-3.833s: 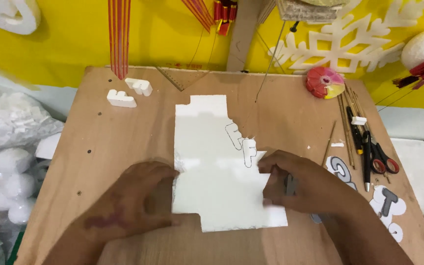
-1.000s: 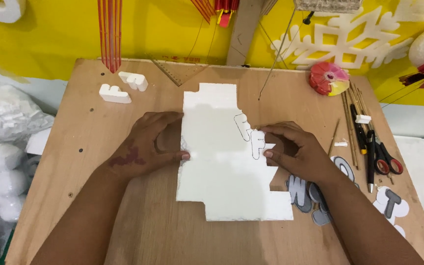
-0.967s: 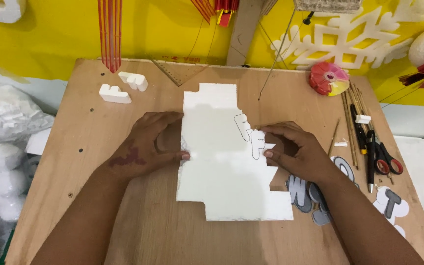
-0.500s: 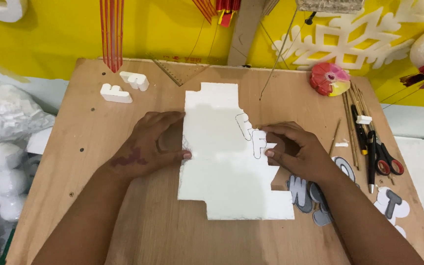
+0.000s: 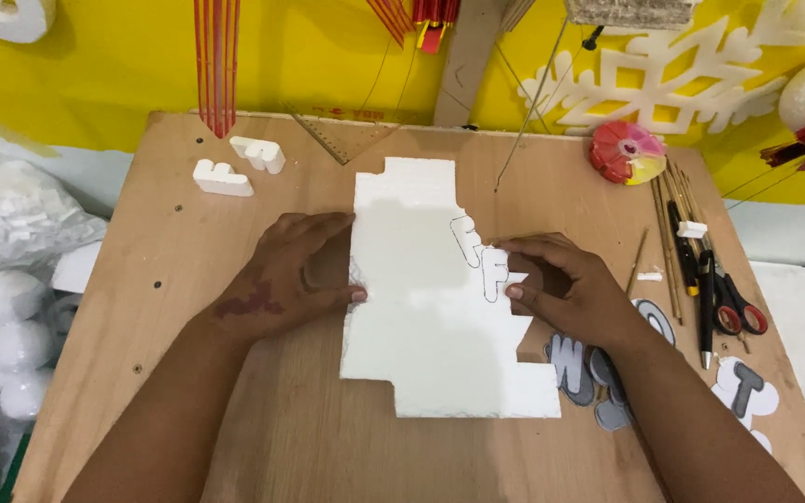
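A white foam sheet (image 5: 426, 307) with a notched outline lies flat on the wooden board (image 5: 235, 373). My left hand (image 5: 295, 270) presses its left edge, fingers spread along the foam. My right hand (image 5: 561, 284) pinches the sheet's right edge, where an outlined letter shape (image 5: 493, 272) is drawn and partly cut. A second outlined letter (image 5: 464, 239) sits just above it on the foam.
Two cut foam letters (image 5: 223, 177) (image 5: 259, 153) lie at the board's far left. Grey paper letter templates (image 5: 575, 368) lie under my right forearm. Scissors (image 5: 733, 303), pens and sticks line the right edge. A red-yellow ball (image 5: 628, 152) sits far right. Foam balls (image 5: 2, 326) at left.
Since the oldest frame my left hand has moved up along the sheet's left edge and my right hand up to the letter outlines. Over the last second nothing has visibly changed.
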